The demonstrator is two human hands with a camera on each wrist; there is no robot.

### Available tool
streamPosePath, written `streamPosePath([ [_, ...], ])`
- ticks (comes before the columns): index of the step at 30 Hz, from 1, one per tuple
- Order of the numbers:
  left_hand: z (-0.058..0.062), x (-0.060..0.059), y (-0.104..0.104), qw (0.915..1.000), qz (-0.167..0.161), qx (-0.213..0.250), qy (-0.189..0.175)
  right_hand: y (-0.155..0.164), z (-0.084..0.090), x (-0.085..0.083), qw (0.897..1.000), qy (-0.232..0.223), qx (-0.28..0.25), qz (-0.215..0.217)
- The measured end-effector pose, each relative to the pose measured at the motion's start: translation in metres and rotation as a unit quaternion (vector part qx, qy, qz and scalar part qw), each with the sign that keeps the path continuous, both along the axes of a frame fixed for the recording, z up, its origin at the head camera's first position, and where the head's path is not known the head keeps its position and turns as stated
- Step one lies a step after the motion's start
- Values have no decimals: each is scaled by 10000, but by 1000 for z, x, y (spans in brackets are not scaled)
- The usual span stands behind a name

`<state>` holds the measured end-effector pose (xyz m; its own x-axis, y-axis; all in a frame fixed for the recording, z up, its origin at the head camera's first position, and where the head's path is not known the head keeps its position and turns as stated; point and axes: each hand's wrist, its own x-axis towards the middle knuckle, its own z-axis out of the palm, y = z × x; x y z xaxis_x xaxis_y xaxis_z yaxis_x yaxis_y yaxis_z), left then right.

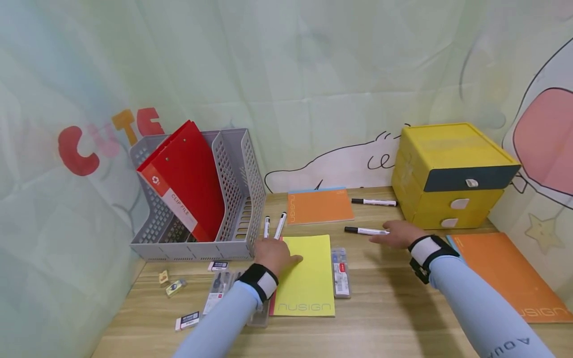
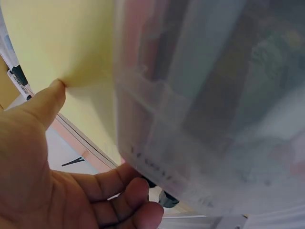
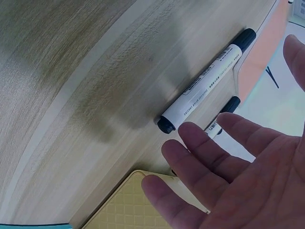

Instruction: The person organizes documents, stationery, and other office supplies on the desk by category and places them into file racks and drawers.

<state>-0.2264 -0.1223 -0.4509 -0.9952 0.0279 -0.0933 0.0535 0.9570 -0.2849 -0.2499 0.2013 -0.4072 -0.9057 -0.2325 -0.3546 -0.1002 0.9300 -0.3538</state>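
My left hand [image 1: 272, 254] rests on the upper left part of a yellow notebook [image 1: 309, 276]. Its thumb [image 2: 50, 102] touches the cover, and the other fingers bend loosely by the red spine, close to two white markers [image 1: 279, 226]. At the right, my right hand [image 1: 400, 233] reaches over a white marker with a black cap [image 1: 366, 231]. In the right wrist view the fingers [image 3: 190, 162] spread right at that marker's uncapped-side end, with nothing between them. A second black-capped marker [image 1: 373, 202] lies farther back.
A grey file rack [image 1: 192, 251] holding a red clip file [image 1: 192, 184] stands at left. A yellow drawer box [image 1: 456, 199] stands at right, near an orange notebook [image 1: 506, 273]. Another orange notebook [image 1: 320, 206] lies at the back. Clear cases [image 1: 341, 273] and erasers [image 1: 187, 320] lie around.
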Motion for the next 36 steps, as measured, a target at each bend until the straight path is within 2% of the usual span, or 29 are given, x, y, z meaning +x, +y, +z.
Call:
streamPosePath([
  [11,1,-2,6,9984,442,328,-160,1,-2,1,9999,-36,-18,-152],
  [15,3,-3,3,9971,517,550,-60,1,-2,3,9999,79,-77,-59],
  [18,6,-5,0,9925,606,1062,-41,2,-2,4,9998,154,-131,18],
  [21,9,-10,-6,9790,651,1929,-119,3,-3,3,9998,145,-152,-14],
  [23,10,-14,-10,9605,696,2684,-244,4,-4,3,9998,136,-143,-39],
  [25,11,-17,-13,9348,694,3459,-404,4,-4,3,9998,125,-133,-68],
  [26,11,-19,-14,9192,718,3836,-524,4,-5,3,9998,118,-139,-76],
  [30,17,-20,-18,8407,664,5272,-1045,5,-5,3,9998,135,-162,-69],
  [32,21,-19,-19,8096,478,5714,-1255,6,-6,3,9997,158,-178,-66],
  [33,24,-19,-20,7969,368,5882,-1329,6,-6,3,9997,165,-182,-68],
  [35,30,-18,-22,7771,190,6126,-1428,6,-6,3,9996,195,-186,-51],
  [36,33,-17,-23,7729,134,6179,-1437,6,-6,3,9996,201,-189,-51],
])
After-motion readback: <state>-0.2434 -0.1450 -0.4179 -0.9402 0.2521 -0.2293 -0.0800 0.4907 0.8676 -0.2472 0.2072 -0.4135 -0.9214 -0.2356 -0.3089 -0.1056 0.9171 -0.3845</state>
